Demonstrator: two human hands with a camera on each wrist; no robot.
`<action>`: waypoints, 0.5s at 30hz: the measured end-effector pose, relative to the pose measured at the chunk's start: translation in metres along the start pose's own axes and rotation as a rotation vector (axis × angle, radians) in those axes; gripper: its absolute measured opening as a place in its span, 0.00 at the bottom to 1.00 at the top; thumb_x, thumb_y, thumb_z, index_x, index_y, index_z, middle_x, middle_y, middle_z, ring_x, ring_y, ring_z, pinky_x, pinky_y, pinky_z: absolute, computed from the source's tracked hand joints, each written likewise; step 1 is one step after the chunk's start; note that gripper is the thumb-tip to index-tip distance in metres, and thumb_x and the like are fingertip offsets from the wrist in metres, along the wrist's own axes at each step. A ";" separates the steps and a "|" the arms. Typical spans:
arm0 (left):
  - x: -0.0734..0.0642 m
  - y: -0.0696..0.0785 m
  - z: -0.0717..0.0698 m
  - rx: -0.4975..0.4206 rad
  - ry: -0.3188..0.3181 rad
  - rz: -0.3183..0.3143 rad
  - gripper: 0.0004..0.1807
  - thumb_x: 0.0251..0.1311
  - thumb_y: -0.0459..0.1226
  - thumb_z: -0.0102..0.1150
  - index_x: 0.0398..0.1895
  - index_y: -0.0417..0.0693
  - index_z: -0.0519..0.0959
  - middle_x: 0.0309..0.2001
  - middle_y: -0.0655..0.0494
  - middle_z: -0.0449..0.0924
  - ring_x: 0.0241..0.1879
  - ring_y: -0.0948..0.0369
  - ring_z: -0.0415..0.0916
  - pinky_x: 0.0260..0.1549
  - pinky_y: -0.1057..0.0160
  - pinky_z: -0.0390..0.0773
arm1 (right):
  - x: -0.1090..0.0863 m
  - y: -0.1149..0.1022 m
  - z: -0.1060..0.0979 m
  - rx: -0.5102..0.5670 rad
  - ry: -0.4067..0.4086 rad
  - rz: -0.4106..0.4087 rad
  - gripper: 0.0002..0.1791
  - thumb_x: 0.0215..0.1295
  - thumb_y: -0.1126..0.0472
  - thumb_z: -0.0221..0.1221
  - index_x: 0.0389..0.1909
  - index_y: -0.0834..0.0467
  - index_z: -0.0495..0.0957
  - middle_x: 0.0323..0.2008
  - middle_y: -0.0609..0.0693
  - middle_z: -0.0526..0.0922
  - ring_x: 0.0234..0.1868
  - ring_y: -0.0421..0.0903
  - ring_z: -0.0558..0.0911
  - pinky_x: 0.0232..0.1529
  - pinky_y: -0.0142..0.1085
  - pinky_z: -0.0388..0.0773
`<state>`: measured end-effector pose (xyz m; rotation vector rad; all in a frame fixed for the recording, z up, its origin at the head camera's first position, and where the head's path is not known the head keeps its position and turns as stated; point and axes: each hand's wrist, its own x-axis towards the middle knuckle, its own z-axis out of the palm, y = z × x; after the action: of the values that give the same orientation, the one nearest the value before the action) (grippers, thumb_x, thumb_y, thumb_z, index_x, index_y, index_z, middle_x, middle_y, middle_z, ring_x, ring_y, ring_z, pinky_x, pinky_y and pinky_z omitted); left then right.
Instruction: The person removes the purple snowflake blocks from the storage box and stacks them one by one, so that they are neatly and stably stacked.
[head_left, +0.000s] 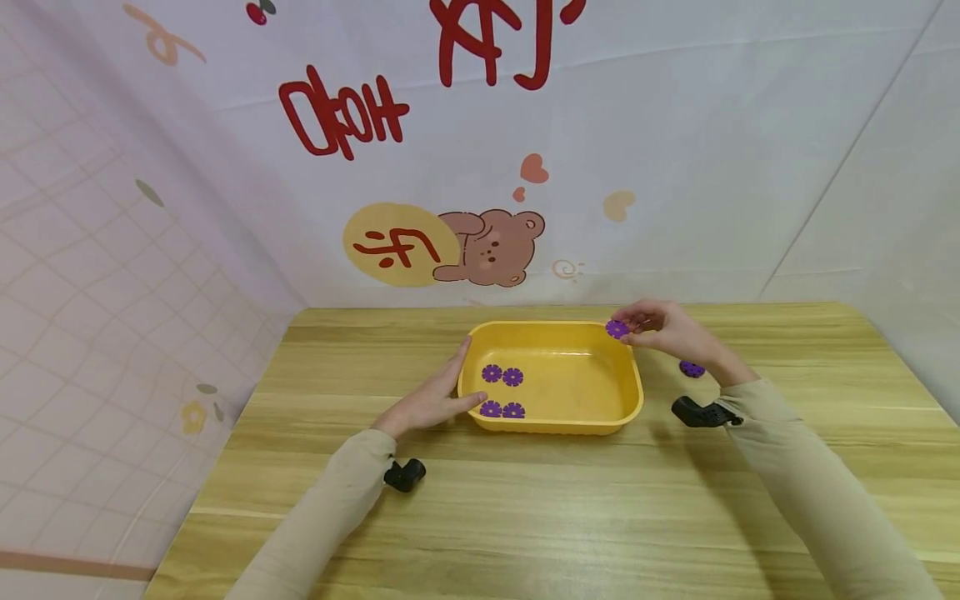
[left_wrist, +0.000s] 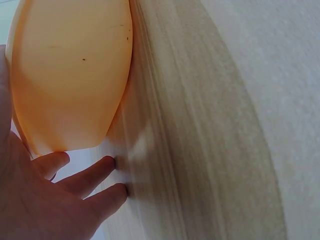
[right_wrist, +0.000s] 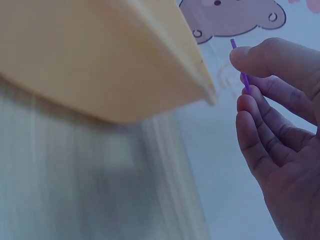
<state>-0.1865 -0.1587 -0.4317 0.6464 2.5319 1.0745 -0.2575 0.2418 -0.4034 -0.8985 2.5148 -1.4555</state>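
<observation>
In the head view a yellow plastic basin [head_left: 570, 427] stands on the wooden table. Several purple snowflake discs [head_left: 513, 377] lie flat in its left part. My left hand [head_left: 427, 406] rests against the basin's left end, thumb over the rim. Its fairly straight fingers [left_wrist: 85, 176] spread outside, some touching the table. My right hand [head_left: 667, 329] is above the basin's far right corner and pinches one purple snowflake disc [head_left: 617, 329] between thumb and fingers. From the right wrist camera that disc [right_wrist: 245, 82] shows edge-on, apart from the basin wall [right_wrist: 125, 75].
Right of the basin, partly behind the right wrist, lie more purple snowflake discs [head_left: 692, 368]; how many cannot be told. A white printed cloth [head_left: 675, 167] hangs behind the table [head_left: 525, 517]. Black camera mounts [head_left: 405, 475] sit on both wrists.
</observation>
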 end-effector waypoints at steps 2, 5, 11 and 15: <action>0.000 0.000 0.000 -0.002 -0.001 -0.004 0.52 0.67 0.50 0.55 0.76 0.50 0.27 0.77 0.54 0.30 0.74 0.57 0.35 0.70 0.56 0.43 | -0.004 0.005 -0.001 0.005 0.005 -0.005 0.17 0.60 0.72 0.63 0.50 0.70 0.78 0.42 0.62 0.81 0.39 0.46 0.78 0.42 0.27 0.77; 0.000 0.000 0.000 0.000 -0.002 0.001 0.52 0.67 0.50 0.55 0.76 0.50 0.27 0.77 0.53 0.30 0.74 0.57 0.35 0.70 0.56 0.43 | -0.010 0.012 -0.003 0.007 0.012 -0.017 0.17 0.59 0.73 0.63 0.50 0.71 0.78 0.41 0.63 0.82 0.39 0.46 0.79 0.43 0.26 0.77; 0.000 -0.001 -0.001 0.007 -0.005 -0.009 0.52 0.67 0.51 0.54 0.76 0.52 0.26 0.76 0.54 0.29 0.74 0.58 0.34 0.70 0.58 0.42 | -0.024 0.024 -0.004 -0.011 0.034 0.021 0.16 0.60 0.73 0.62 0.50 0.71 0.77 0.40 0.63 0.81 0.39 0.43 0.79 0.42 0.26 0.77; 0.000 0.000 -0.001 0.011 -0.006 -0.011 0.52 0.67 0.51 0.54 0.76 0.52 0.26 0.76 0.54 0.29 0.74 0.58 0.35 0.70 0.58 0.42 | -0.031 0.029 -0.004 -0.009 0.052 0.052 0.16 0.61 0.72 0.62 0.50 0.71 0.77 0.40 0.64 0.81 0.39 0.41 0.78 0.40 0.26 0.76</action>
<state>-0.1871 -0.1597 -0.4312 0.6370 2.5353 1.0539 -0.2460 0.2725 -0.4309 -0.8003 2.5630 -1.4716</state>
